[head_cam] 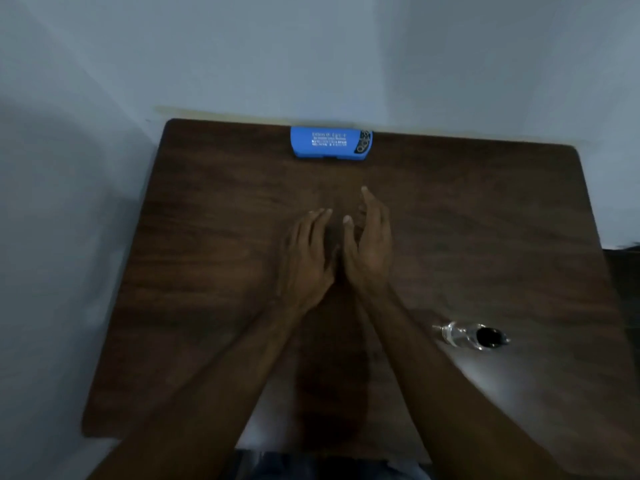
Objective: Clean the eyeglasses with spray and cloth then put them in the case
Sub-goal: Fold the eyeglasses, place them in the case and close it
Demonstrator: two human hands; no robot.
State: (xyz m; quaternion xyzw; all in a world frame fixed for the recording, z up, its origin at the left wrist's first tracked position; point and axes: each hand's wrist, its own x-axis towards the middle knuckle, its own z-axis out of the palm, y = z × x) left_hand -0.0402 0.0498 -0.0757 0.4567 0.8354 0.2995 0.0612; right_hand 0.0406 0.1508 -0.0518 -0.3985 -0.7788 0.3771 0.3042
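A blue glasses case (331, 143) with white lettering lies shut at the far edge of the dark wooden table (207, 271), against the wall. A small clear spray bottle (471, 336) with a black cap stands near the right front. My left hand (306, 258) and my right hand (369, 244) hover side by side over the table's middle, wrists close together, fingers extended toward the case, holding nothing. No eyeglasses and no cloth are in view.
A pale wall (311, 57) runs behind and to the left of the table. Something dark (623, 265) sits beyond the table's right edge. The picture is dim and slightly blurred.
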